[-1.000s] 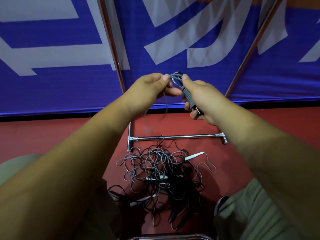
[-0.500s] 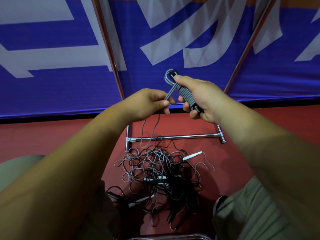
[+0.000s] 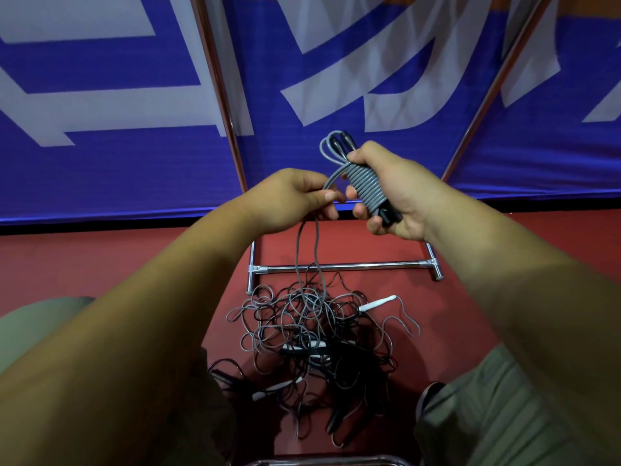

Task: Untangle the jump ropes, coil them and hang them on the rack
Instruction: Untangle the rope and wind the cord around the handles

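While the right grip clasps the black handles, grey rope wound tightly round them, the left grip pinches the free run of that rope just beside the coil. In the head view the rope drops from there in two strands to the tangle on the red floor, just in front of the rack foot bar (its uprights rise against the banner). To wind well, I judge the left should lay each turn snug against the last under light tension, and pause to shake out any snag before the tail lifts the whole tangle.
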Available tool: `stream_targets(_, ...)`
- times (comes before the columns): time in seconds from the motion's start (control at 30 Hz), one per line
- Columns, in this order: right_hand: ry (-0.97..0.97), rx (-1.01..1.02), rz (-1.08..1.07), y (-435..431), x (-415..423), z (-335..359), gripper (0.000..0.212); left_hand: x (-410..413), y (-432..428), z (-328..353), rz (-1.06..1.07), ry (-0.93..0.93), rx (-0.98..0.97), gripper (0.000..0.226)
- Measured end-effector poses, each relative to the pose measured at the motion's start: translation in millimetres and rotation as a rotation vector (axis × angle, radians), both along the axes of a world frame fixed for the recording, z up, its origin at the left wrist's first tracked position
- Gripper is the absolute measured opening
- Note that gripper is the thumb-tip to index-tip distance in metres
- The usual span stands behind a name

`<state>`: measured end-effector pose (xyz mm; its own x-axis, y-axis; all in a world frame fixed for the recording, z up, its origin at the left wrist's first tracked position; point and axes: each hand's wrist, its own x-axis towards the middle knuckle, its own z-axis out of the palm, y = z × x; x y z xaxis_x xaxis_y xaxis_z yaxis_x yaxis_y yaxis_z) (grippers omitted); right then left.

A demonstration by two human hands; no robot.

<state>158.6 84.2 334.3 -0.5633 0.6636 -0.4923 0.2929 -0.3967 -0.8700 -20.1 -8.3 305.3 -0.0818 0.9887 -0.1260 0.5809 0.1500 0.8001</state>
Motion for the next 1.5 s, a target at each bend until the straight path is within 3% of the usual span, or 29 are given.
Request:
stream_targets(0.17,0.124,-0.040,-0.060,-2,-4,-2,0.038,-3,0,-1,0.042,-0.203,0.021,0.020)
stream_targets(0.37,0.089,0.071,-0.027,-1,-2,-5,0.040,-10,2,-2,0.041,0.101,0.059,0.014)
stream_targets(0.5,0.073,-0.013,0.231,-5,2,-4,0.040,-11,1,-3,0.076,0.090,0.054,0.011)
stream_targets(0.57,0.060,-0.044,0.354,-8,5,-3,0.042,-15,1,-1,0.089,0.121,0.090,0.019)
stream_targets(0.67,0.011,-0.095,0.507,-13,7,-3,0.045,-21,-2,4,-0.069,0.178,0.134,0.015)
stream_targets(0.83,-0.173,-0.175,0.684,-20,7,-14,0.032,-9,0,10,-0.014,0.015,0.147,0.008)
stream_targets(0.93,-0.207,-0.131,0.633,-19,5,-24,0.023,-8,2,11,0.009,0.131,0.251,0.010)
stream_targets(1.07,-0.164,-0.027,0.353,-9,-2,-38,0.028,-18,6,17,0.009,0.490,0.490,0.016)
stream_targets(1.2,-0.047,-0.008,0.142,1,-6,-42,0.038,-24,8,16,-0.060,0.723,0.459,0.022)
stream_targets(1.37,0.030,-0.014,0.078,3,-9,-33,0.051,-12,9,6,0.073,0.768,0.228,0.021)
stream_targets(1.5,0.019,0.010,0.027,0,-11,-31,0.054,-6,10,-3,0.156,0.527,0.098,0.036)
